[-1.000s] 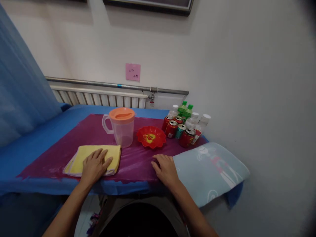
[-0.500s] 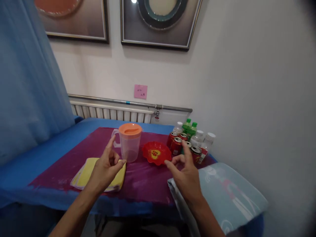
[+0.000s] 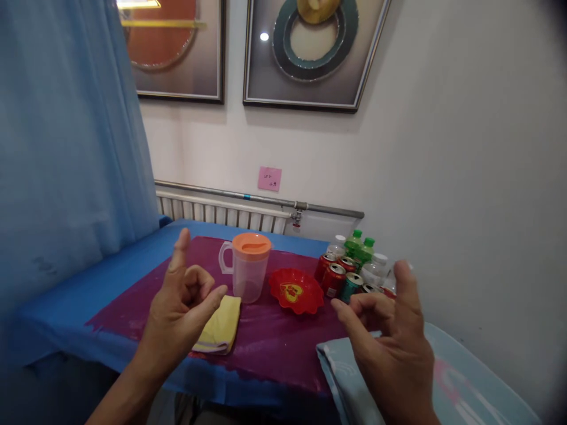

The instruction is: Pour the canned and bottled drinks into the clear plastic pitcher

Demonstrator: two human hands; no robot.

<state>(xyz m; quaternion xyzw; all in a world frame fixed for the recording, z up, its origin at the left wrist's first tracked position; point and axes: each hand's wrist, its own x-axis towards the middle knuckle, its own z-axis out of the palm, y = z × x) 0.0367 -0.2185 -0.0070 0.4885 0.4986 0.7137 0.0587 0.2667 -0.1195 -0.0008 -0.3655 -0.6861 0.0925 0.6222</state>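
My left hand (image 3: pixel 179 310) is raised above the table, index finger pointing up, thumb out, other fingers curled, holding nothing. It hangs in front of a folded yellow cloth (image 3: pixel 220 327). My right hand (image 3: pixel 392 345) is also lifted, fingers half spread and empty, over a light blue towel (image 3: pixel 465 383). Between the hands stand a clear jug with an orange lid (image 3: pixel 248 265) and a red dish (image 3: pixel 296 290) on the purple sheet (image 3: pixel 266 336).
Red and green cans (image 3: pixel 336 277) and capped bottles (image 3: pixel 361 248) cluster at the back right near the wall. A radiator (image 3: pixel 221 209) and pipe run behind the blue-covered table (image 3: pixel 88 283). A blue curtain (image 3: pixel 57 147) hangs at left. Two framed pictures are on the wall.
Both hands have lifted off the table, the left off the yellow cloth, the right off the purple sheet. The view has tilted upward, showing the pictures.
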